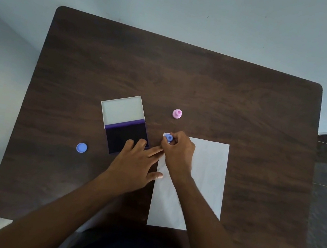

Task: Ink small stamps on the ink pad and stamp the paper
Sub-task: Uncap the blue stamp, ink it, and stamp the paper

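A white sheet of paper [208,174] lies on the dark wooden table [187,80], right of centre. My right hand [179,152] grips a small blue stamp [168,138] at the paper's top left corner. My left hand [138,163] lies flat with fingers spread; two fingertips rest on the near edge of the open ink pad [125,137], and the thumb touches the paper's left edge. The pad's white lid [122,109] is folded back. A pink stamp [177,113] stands upright beyond the paper.
A blue round cap [81,147] lies on the table to the left of the ink pad. The table's near edge is close to my body, and pale floor surrounds the far and left sides.
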{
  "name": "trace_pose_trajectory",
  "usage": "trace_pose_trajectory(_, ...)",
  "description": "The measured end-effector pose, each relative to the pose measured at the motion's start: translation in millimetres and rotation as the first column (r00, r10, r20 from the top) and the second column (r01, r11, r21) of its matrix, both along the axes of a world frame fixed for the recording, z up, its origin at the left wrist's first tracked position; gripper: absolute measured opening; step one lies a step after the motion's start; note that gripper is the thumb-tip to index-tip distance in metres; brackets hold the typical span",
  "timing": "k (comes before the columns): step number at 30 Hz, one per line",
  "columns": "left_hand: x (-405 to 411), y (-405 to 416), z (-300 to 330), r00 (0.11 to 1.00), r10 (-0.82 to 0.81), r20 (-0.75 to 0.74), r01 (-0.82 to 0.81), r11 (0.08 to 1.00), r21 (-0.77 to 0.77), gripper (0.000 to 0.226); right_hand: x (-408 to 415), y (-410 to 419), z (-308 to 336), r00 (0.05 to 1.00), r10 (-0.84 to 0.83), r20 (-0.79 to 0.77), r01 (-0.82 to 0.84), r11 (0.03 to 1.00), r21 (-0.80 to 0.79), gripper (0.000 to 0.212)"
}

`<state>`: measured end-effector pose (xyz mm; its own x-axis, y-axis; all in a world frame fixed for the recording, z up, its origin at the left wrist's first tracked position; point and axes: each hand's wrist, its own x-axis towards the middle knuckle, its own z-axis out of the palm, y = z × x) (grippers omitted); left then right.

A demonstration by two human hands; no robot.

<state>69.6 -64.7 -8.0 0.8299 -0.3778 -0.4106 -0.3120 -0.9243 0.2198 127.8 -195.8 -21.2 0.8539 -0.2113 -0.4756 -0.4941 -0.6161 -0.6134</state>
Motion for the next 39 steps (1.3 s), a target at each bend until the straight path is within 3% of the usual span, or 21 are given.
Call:
trace_pose_trajectory(20,-1,-5,6,0.999,0.011,0.048,-0.011,1.0,-0.004,0.063,0,3,13,1.0,0.004,0.012,-0.004,1.0,0.009,0.014)
trace_pose_trajectory(23,0,-5,9,1.0,-0.005,0.029,0.006,1.0,-0.012,0.063,-5,-10,23,0.982,-0.172,0.071,0.169,0.984,0.053,0.017)
trace_pose_trajectory(26,2,-6,10,0.999,-0.005,0.041,0.006,1.0,-0.006,0.061,-16,-24,34,0.908,-0.415,0.061,0.398,0.898,0.187,0.017)
trace_pose_trajectory(32,11,-10,13,0.997,0.011,0.07,-0.006,0.998,-0.066,0.048,-26,-25,44,0.872,-0.486,-0.048,0.472,0.813,0.342,0.019)
trace_pose_trajectory(39,13,-5,16,0.972,0.227,0.061,-0.197,0.926,-0.322,0.036,-22,-19,51,0.881,-0.471,-0.052,0.449,0.796,0.405,0.026)
